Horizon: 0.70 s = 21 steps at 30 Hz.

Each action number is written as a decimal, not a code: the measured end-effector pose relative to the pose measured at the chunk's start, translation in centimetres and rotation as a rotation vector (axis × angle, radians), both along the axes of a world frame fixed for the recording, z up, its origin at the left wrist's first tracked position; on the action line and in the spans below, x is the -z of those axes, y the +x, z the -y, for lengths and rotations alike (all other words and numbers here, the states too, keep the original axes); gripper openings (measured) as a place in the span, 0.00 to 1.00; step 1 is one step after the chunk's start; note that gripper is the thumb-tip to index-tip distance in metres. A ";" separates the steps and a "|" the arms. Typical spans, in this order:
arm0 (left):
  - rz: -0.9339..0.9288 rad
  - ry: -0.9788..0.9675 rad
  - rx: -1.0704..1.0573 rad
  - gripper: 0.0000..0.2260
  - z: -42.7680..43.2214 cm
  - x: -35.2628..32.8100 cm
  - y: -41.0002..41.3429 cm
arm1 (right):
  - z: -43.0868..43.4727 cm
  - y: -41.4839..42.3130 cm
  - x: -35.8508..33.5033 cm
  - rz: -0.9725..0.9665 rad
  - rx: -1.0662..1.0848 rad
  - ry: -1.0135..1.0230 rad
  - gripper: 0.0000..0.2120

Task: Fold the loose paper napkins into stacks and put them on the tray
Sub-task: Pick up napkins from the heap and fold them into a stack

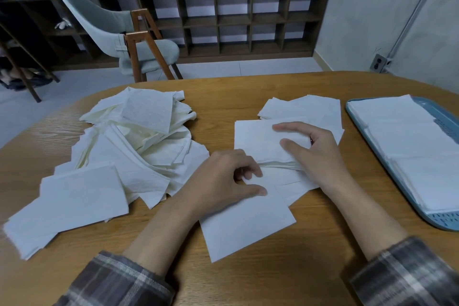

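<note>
Sleeves: plaid, at the near table edge, one on each forearm.

Napkin: single flat sheet, closest of the paper, lying askew. Its far edge is under the left hand, whose fingers are curled with the thumb alongside, apparently pinching that edge.

Stack: folded sheets just beyond the napkin. The right hand rests on it with fingers straight and spread, pressing it flat and gripping nothing.

Handling note, as judged: keep the right palm down so the stack does not fan out. Bring the napkin's edge over squarely, match the corners, then crease with a flat stroke. Thin paper like this creeps and tears if dragged.

Rear stack: more folded sheets, touching the stack's far side.

Pile: loose, rumpled napkins to the left, plentiful, not yet folded.

Tray: blue, at the right, well apart from the hands. Contents: tray stacks, folded white napkins in adjoining rows covering nearly all its floor.
</note>
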<state>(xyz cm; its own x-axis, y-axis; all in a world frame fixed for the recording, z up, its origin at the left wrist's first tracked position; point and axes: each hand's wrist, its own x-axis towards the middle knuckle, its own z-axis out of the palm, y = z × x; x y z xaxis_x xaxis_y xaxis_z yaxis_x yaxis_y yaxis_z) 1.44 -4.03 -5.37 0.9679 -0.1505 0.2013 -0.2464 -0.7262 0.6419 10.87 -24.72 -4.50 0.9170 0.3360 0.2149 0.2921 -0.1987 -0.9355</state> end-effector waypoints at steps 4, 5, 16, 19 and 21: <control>-0.058 -0.098 0.064 0.05 0.0 -0.1 0.0 | 0.0 0.0 0.0 0.008 -0.011 0.006 0.16; -0.067 -0.108 0.079 0.03 0.1 -0.2 -0.1 | 0.0 0.0 0.1 0.009 -0.014 0.008 0.16; -0.047 -0.005 0.105 0.04 0.4 -0.1 -0.3 | 0.0 0.1 0.2 0.008 -0.020 -0.014 0.15; -0.014 -0.122 0.067 0.03 0.5 -0.7 -0.5 | -0.1 0.0 0.1 0.015 -0.019 -0.027 0.15; 0.008 -0.186 0.042 0.03 0.7 -1.1 -0.5 | -0.1 -0.1 0.1 0.004 -0.017 -0.034 0.15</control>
